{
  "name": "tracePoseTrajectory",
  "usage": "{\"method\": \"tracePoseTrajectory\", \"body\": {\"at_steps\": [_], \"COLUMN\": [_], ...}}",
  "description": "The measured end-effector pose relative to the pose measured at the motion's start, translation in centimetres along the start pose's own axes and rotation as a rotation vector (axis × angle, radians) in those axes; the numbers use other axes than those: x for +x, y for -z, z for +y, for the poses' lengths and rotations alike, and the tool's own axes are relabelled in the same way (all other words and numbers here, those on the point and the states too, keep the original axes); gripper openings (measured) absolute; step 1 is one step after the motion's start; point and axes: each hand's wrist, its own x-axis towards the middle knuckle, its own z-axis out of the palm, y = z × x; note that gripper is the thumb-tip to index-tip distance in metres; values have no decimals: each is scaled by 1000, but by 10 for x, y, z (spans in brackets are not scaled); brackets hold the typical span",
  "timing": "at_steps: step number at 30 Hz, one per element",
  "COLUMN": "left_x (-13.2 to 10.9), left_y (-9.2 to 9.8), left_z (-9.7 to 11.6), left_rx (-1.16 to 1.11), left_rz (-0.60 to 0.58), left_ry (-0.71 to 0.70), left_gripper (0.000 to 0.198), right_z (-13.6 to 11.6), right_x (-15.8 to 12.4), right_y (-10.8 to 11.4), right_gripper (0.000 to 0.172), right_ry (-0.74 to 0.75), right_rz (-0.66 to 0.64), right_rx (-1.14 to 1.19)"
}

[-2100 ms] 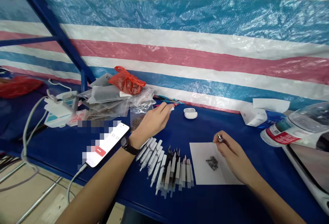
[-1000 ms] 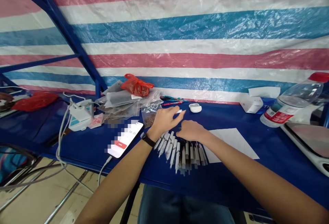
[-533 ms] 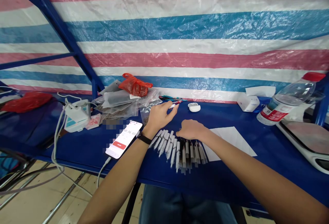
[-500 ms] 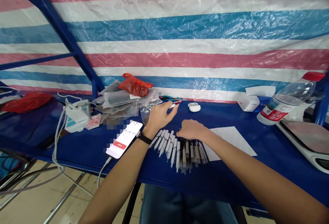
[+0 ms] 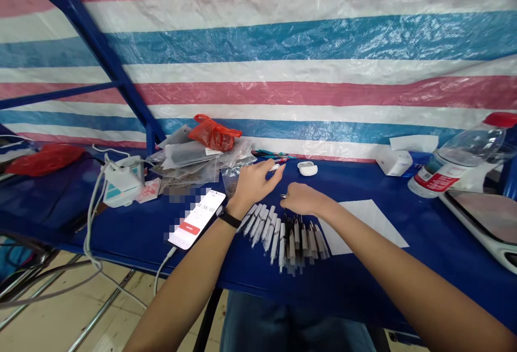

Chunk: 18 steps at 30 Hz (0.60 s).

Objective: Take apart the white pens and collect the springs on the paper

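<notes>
A small white piece (image 5: 275, 167) sits at the two o'clock edge of the person's left hand (image 5: 256, 182), its fingers closed on it. A small shiny piece (image 5: 283, 196) shows at the nine o'clock edge of the right hand (image 5: 305, 198), whose curled fingers grip it. Wrapped white sticks (image 5: 262, 228) lie at six o'clock from the left hand, grey-sleeved sticks (image 5: 309, 241) at six from the right, paper (image 5: 369, 225) at four, a white case (image 5: 307, 168) at twelve.
</notes>
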Motion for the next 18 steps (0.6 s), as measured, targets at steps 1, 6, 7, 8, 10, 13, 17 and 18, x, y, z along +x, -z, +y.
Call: {"method": "tracePoseTrajectory", "body": {"at_steps": [1, 6, 7, 8, 10, 13, 17, 18], "left_x": [0, 0, 0, -1, -3, -8, -12, -13], "left_y": [0, 2, 3, 4, 5, 4, 0, -1], "left_z": [1, 9, 12, 16, 26, 43, 61, 64], "left_rx": [-16, -133, -169, -208, -274, -330, -391, -403], "left_rz": [-2, -72, -93, -115, -172, -256, -334, -353], "left_ry": [3, 83, 106, 121, 110, 27, -29, -37], "left_gripper": [47, 40, 37, 36, 38, 38, 38, 38], "right_z": [1, 17, 24, 32, 50, 75, 89, 89], "right_x": [0, -18, -24, -30, -41, -53, -61, -63], "right_y": [4, 34, 39, 42, 45, 39, 24, 21], "right_gripper": [14, 30, 28, 26, 27, 35, 38, 38], "right_ry": [20, 126, 171, 218, 312, 488, 575, 569], "right_rz": [26, 279, 421, 556, 845, 1139, 1267, 1280], "right_rx": [27, 154, 274, 378, 548, 777, 856, 859]}}
